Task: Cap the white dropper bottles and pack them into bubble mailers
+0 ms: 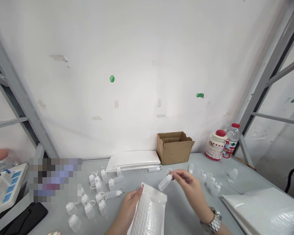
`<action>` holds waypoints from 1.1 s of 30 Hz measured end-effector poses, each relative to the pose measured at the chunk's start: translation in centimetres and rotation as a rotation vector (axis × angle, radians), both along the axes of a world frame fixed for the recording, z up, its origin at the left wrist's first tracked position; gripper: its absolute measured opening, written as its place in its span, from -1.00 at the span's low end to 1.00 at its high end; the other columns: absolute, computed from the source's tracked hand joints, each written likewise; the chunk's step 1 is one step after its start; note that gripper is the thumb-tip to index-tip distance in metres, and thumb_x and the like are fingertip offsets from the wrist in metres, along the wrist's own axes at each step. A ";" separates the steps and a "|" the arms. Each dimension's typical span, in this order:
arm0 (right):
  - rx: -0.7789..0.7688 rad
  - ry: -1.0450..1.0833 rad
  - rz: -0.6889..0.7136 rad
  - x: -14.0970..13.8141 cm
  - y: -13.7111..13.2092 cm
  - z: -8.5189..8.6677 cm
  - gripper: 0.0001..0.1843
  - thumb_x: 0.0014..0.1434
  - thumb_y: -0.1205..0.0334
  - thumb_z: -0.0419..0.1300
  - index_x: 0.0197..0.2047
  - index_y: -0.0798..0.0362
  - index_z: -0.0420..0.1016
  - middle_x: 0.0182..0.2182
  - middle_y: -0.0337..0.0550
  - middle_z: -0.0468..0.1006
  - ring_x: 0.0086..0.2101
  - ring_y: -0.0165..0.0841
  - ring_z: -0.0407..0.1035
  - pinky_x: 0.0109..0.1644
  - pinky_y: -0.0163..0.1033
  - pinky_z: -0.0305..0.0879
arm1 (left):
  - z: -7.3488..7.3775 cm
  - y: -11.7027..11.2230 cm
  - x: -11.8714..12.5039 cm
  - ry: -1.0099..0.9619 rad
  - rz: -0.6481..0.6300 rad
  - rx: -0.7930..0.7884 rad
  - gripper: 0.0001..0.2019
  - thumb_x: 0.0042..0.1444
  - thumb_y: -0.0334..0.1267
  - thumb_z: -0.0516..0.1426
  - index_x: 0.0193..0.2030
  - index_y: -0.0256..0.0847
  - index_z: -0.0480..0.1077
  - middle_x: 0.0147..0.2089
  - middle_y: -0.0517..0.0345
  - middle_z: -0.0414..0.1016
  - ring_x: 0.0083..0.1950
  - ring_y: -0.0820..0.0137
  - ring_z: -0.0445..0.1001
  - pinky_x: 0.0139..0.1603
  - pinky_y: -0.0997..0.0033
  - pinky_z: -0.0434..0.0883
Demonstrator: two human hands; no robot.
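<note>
My left hand [132, 204] grips the upper left edge of a white bubble mailer [150, 209], its fingers closed on the rim. Pinched at its cap end in my right hand [186, 181] is a small clear squeeze bottle [165, 182], tilted with its base down toward the mailer's top and apart from it. On the table left of my left hand several similar bottles [89, 210] stand, and a few lie on their sides. More such bottles [215, 188] stand to the right of my right hand. A lone bottle [154, 168] lies behind the mailer.
An open cardboard box [175, 151] stands against the wall beside a stack of white mailers [134, 160]. Another mailer pile [267, 212] lies front right. A lidded jar [215, 147] and a plastic bottle with a red cap [233, 137] stand back right. A black phone [26, 218] lies front left.
</note>
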State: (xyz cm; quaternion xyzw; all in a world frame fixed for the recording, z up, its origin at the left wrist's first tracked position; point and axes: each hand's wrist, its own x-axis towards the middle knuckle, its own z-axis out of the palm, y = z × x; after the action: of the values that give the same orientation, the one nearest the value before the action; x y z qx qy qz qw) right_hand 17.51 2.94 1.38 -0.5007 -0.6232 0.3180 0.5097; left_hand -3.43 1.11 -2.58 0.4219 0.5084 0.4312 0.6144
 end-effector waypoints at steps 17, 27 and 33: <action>-0.384 0.367 0.236 -6.3 -2.0 -4.6 -0.57 -0.18 -0.13 0.29 -0.41 0.07 0.39 -0.63 -0.31 0.41 -0.52 -0.40 0.30 -0.38 -0.32 0.20 | -0.1 -0.1 0.5 0.063 -0.008 0.089 -0.51 -0.27 0.25 0.12 -0.67 -0.22 0.29 -0.68 0.30 0.15 -0.53 0.46 0.09 -0.47 0.45 0.05; -0.137 -0.192 0.394 -5.4 -2.4 -3.2 -0.62 0.09 -0.05 0.07 -0.52 0.04 0.49 -0.46 -0.18 0.42 -0.31 -0.31 0.30 -0.07 -0.20 0.17 | -0.2 0.1 0.2 0.076 0.067 0.108 -0.49 -0.31 0.27 0.14 -0.71 -0.22 0.29 -0.70 0.29 0.22 -0.54 0.43 0.18 -0.46 0.43 0.13; -0.254 0.059 0.104 -4.2 -1.1 -3.9 -0.44 -0.10 -0.07 0.25 -0.06 0.05 0.41 -0.20 -0.09 0.43 -0.27 -0.29 0.32 -0.16 -0.24 0.25 | 0.9 0.1 -1.0 -0.087 0.212 0.017 -0.57 -0.17 0.15 0.15 -0.41 -0.22 0.49 -0.53 0.17 0.49 -0.38 0.26 0.40 -0.35 0.38 0.29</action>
State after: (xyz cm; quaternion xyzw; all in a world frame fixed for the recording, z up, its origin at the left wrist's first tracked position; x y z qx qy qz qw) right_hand 13.27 1.83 -2.53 -0.5188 -0.5877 0.4348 0.4432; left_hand -4.46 1.25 -1.68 0.3518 0.5193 0.5159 0.5834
